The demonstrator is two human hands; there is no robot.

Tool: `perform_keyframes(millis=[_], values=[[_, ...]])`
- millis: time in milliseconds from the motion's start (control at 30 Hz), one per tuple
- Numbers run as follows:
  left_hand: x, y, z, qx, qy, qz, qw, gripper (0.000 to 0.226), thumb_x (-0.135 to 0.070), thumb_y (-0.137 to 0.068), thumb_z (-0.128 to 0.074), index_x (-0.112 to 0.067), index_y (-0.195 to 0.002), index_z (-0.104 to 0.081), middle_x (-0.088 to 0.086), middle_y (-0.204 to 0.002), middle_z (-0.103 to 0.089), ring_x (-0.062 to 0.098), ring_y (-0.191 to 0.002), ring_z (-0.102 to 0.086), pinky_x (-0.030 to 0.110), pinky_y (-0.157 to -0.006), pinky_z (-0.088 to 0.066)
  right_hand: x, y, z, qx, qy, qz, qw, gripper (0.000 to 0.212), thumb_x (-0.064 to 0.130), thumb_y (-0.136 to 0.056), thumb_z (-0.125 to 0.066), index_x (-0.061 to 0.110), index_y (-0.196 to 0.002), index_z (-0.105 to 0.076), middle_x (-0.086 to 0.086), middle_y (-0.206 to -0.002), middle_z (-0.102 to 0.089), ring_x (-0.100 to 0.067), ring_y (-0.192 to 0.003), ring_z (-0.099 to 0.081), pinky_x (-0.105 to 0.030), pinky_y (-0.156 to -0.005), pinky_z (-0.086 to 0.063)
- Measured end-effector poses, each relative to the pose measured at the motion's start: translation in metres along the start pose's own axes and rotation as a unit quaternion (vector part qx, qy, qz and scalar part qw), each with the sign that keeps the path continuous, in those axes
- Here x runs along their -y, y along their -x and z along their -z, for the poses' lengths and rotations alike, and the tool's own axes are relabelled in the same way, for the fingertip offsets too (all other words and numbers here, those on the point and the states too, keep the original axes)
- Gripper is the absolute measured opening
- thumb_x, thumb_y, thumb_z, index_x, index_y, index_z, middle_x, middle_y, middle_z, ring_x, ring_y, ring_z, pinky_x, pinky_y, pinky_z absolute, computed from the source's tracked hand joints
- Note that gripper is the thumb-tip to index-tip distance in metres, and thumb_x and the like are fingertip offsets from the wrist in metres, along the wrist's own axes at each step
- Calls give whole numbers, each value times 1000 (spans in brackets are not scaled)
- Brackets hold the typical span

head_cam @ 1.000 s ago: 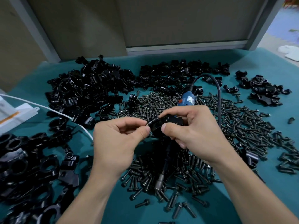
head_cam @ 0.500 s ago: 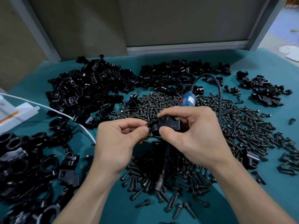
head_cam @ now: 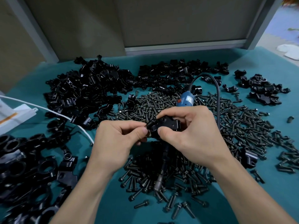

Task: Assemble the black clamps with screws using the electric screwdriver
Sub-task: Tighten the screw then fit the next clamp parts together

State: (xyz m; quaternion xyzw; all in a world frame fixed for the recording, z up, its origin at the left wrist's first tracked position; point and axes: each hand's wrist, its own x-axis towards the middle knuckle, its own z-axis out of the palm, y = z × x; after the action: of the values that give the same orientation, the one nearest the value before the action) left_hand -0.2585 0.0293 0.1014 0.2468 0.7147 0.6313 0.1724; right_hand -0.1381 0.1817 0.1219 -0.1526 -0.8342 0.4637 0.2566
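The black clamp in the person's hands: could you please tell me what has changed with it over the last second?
The right hand has rolled the black clamp slightly, so its face with a hole now shows plainly. The left hand still pinches the screw at the clamp's left end. Both hands stay over the screw pile; the electric screwdriver lies untouched.

One clamp (head_cam: pixel 165 125), black, blocky, a round hole in its upper face; held above the table, pinched in the right hand (head_cam: pixel 194 136). One screw (head_cam: pixel 149 125), short and dark, at the clamp's left end, pinched by the left hand (head_cam: pixel 116 143); possibly started in a hole, view unclear. Loose screws (head_cam: pixel 234 120): broad heap, mid-table. Loose clamps (head_cam: pixel 90 88): piles far and left. One electric screwdriver (head_cam: pixel 186 100): blue body, black cord, lying on the screws.
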Motion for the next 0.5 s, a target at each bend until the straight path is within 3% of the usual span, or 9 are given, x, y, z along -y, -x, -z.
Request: perform_keyframes(millis=[133,200,267,300,400,500], values=[[1,9,-2,-87,-118,-116,982,34,-9,-77,-89,-42,-79,-82,-17,-71,-76,3,-61,-72,15,-58,-57,-3,-2,-2,20,-66,-35,997,14,23,-76,-78,24,-90,-80,-4,-68,-73,-28,-57,-68,-44,-55,-61],[4,14,-4,-129,-178,-195,956,27,-11,-78,-90,-35,-90,-83,-22,-73,-75,2,-62,-70,13,-57,-55,-4,-3,-2,39,-94,-49,994,13,22,-77,-78,23,-89,-80,-8,-66,-72,-22,-51,-62,-36,-50,-55],[8,16,-5,-155,-256,-284,911,19,-15,-80,-89,-23,-97,-84,-21,-86,-75,2,-74,-72,13,-64,-56,-5,-4,-2,48,-102,-55,992,14,23,-76,-77,23,-90,-80,-8,-66,-73,-17,-51,-59,-32,-51,-51],[9,15,-5,-159,-249,-275,915,21,-15,-80,-89,-27,-96,-83,-22,-87,-75,1,-77,-73,12,-67,-56,-5,-5,-1,47,-101,-57,992,14,24,-76,-77,23,-90,-80,-8,-67,-73,-19,-51,-60,-34,-51,-52],[0,10,-7,-80,-97,-97,987,33,-16,-75,-91,-48,-80,-82,-17,-74,-77,0,-68,-73,13,-65,-57,-7,-7,2,37,-102,-58,992,15,24,-74,-77,25,-89,-81,-6,-69,-73,-28,-58,-66,-42,-56,-59],[-3,5,-8,-18,34,-17,999,14,-25,-72,-84,-38,-76,-84,4,-68,-77,11,-61,-71,21,-61,-58,-8,-7,4,35,-111,-55,992,16,22,-73,-77,25,-89,-81,1,-62,-67,-14,-53,-58,-28,-52,-48]])
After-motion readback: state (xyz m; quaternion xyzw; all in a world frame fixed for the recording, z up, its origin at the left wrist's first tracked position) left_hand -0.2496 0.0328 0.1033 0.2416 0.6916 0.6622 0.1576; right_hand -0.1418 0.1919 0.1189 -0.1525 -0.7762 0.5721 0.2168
